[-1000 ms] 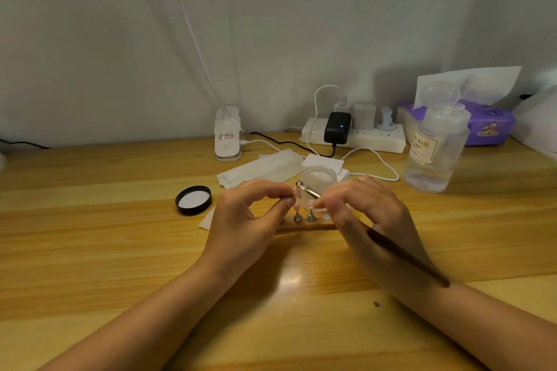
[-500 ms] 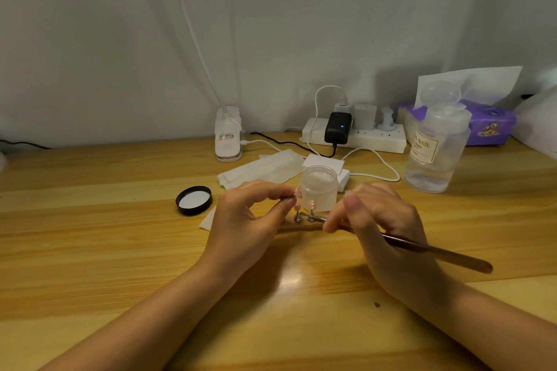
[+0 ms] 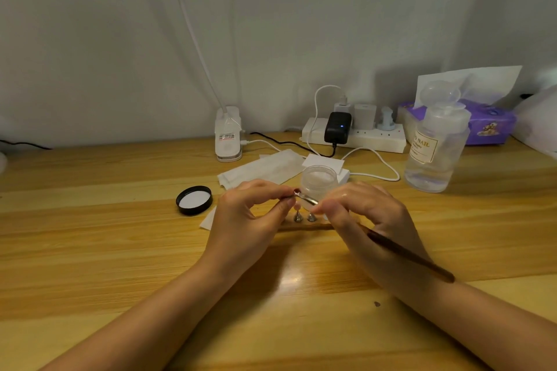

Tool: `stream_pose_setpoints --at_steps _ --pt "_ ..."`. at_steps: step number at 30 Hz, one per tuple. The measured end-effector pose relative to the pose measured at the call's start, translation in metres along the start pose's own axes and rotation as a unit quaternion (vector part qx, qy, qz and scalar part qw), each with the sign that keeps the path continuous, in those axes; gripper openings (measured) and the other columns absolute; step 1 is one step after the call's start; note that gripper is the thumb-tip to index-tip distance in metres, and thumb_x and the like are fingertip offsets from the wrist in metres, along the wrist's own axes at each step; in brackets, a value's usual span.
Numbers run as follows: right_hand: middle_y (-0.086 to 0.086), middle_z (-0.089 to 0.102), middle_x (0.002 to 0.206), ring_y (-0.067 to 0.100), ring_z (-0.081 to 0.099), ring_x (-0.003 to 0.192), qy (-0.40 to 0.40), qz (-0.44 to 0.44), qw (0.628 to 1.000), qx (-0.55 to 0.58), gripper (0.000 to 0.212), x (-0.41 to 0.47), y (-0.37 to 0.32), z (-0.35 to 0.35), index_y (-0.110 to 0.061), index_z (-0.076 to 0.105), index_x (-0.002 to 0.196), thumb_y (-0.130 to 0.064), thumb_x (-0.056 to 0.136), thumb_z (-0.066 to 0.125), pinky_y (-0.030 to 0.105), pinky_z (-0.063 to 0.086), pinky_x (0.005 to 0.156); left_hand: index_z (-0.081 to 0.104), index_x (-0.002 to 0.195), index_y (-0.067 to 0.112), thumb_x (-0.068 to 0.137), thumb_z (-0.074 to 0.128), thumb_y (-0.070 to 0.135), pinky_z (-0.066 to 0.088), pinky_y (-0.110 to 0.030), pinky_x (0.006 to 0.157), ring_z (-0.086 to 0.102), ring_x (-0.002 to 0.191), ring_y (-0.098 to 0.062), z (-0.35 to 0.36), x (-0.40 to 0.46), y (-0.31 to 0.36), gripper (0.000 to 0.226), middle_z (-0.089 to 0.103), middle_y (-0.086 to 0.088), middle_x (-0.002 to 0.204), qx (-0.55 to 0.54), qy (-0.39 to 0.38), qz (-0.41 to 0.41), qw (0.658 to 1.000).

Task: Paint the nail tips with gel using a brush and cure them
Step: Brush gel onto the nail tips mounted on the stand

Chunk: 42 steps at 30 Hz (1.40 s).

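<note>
My left hand (image 3: 247, 220) pinches a small nail tip (image 3: 297, 191) on its holder between thumb and forefinger, just above the table. My right hand (image 3: 367, 217) grips a brown-handled brush (image 3: 401, 253), whose metal ferrule and bristles touch the nail tip. Below the hands, two more metal nail holders (image 3: 304, 216) stand on a wooden strip (image 3: 304, 225). An open clear gel jar (image 3: 319, 181) stands just behind the brush tip.
A black jar lid (image 3: 194, 200) lies left of my hands. White wipes (image 3: 262, 169), a power strip (image 3: 355, 135) with chargers, a white lamp base (image 3: 228, 137), a clear pump bottle (image 3: 434, 153) and a purple tissue pack (image 3: 482, 120) stand along the back.
The brush went down toward the standing holders with its handle swung out right, then came back up to the nail tip in my left hand. My left hand has stayed put.
</note>
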State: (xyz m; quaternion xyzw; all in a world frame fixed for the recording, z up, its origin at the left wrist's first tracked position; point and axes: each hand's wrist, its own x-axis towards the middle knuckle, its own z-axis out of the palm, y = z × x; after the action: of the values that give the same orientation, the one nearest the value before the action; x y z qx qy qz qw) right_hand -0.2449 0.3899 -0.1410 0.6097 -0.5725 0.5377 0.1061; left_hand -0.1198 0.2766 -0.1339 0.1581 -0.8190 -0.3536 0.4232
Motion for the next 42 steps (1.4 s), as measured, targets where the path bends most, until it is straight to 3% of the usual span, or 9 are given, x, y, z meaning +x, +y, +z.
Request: stream_pose_setpoints --at_steps 4,8,12,16,21,25,29,33,42 --pt "-0.024 0.056 0.07 -0.007 0.054 0.073 0.018 -0.005 1.0 0.022 0.043 -0.0031 0.0005 -0.0022 -0.02 0.064 0.068 -0.042 0.093 0.037 0.023 0.039 0.078 0.066 0.086 0.036 0.076 0.071 0.007 0.049 -0.02 0.076 0.061 0.083 -0.001 -0.0005 -0.0001 0.0011 0.031 0.066 0.018 0.083 0.01 0.004 -0.001 1.0" --pt "-0.009 0.065 0.076 0.008 0.06 0.075 0.009 0.003 1.0 -0.006 0.033 -0.0005 -0.0001 -0.0008 -0.015 0.069 0.077 -0.034 0.088 0.045 0.041 0.046 0.072 0.067 0.088 0.032 0.076 0.071 0.007 0.049 -0.021 0.075 0.061 0.083 -0.002 -0.0005 -0.0007 0.0017 0.028 0.067 0.015 0.084 0.009 0.003 0.0 1.0" --pt "-0.025 0.055 0.069 -0.006 0.054 0.072 0.012 -0.02 1.0 0.008 0.048 -0.0023 -0.0005 -0.0024 -0.019 0.066 0.067 -0.044 0.094 0.035 0.031 0.04 0.075 0.066 0.088 0.033 0.076 0.071 0.008 0.049 -0.022 0.077 0.061 0.084 -0.003 -0.0003 0.0 0.0016 0.028 0.067 0.017 0.083 0.01 0.001 -0.004 1.0" --pt "-0.012 0.062 0.074 0.006 0.057 0.072 0.013 -0.014 1.0 -0.018 0.039 -0.0007 0.0003 -0.0009 -0.014 0.069 0.074 -0.038 0.09 0.043 0.037 0.045 0.07 0.065 0.087 0.034 0.075 0.071 0.007 0.049 -0.02 0.076 0.061 0.083 -0.003 -0.0002 -0.0004 0.0018 0.03 0.066 0.018 0.083 0.008 0.003 -0.004 1.0" --pt "-0.024 0.054 0.068 -0.006 0.053 0.07 0.018 -0.028 0.999 0.009 0.043 -0.0034 0.0005 -0.0028 -0.018 0.065 0.064 -0.037 0.093 0.039 0.03 0.04 0.075 0.065 0.085 0.036 0.075 0.071 0.009 0.048 -0.018 0.076 0.06 0.083 -0.002 -0.0007 -0.0002 0.0018 0.029 0.066 0.018 0.083 0.009 0.0 -0.008 1.0" --pt "-0.01 0.064 0.077 0.007 0.06 0.078 0.014 0.0 1.0 -0.022 0.032 -0.0001 0.0013 -0.0009 -0.014 0.068 0.076 -0.03 0.088 0.043 0.038 0.046 0.072 0.067 0.087 0.031 0.075 0.071 0.007 0.046 -0.014 0.075 0.06 0.083 -0.002 -0.0004 -0.0004 0.0014 0.027 0.066 0.016 0.083 0.011 0.001 -0.003 1.0" --pt "-0.026 0.054 0.07 -0.007 0.053 0.073 0.015 -0.011 1.0 0.005 0.033 -0.0018 0.0 -0.0019 -0.024 0.063 0.067 -0.029 0.09 0.04 0.031 0.04 0.076 0.066 0.085 0.035 0.075 0.071 0.006 0.048 -0.02 0.077 0.06 0.084 -0.003 -0.0006 -0.0001 0.0011 0.03 0.066 0.016 0.084 0.012 0.002 -0.005 1.0" --pt "-0.011 0.064 0.074 0.007 0.058 0.076 0.013 -0.003 1.0 -0.017 0.031 -0.0009 0.0008 -0.0013 -0.018 0.067 0.075 -0.031 0.088 0.042 0.038 0.044 0.073 0.066 0.085 0.032 0.075 0.071 0.004 0.048 -0.022 0.076 0.061 0.083 -0.004 -0.0002 0.0 0.0008 0.03 0.066 0.015 0.083 0.011 0.005 0.004 1.0" --pt "-0.011 0.063 0.074 0.004 0.057 0.076 0.015 0.005 1.0 -0.016 0.034 -0.0014 0.0017 -0.0013 -0.015 0.068 0.074 -0.031 0.089 0.042 0.037 0.045 0.074 0.068 0.086 0.027 0.075 0.07 0.004 0.045 -0.013 0.075 0.061 0.083 -0.002 -0.0005 0.0001 0.0002 0.025 0.067 0.013 0.083 0.011 -0.006 0.009 1.0"
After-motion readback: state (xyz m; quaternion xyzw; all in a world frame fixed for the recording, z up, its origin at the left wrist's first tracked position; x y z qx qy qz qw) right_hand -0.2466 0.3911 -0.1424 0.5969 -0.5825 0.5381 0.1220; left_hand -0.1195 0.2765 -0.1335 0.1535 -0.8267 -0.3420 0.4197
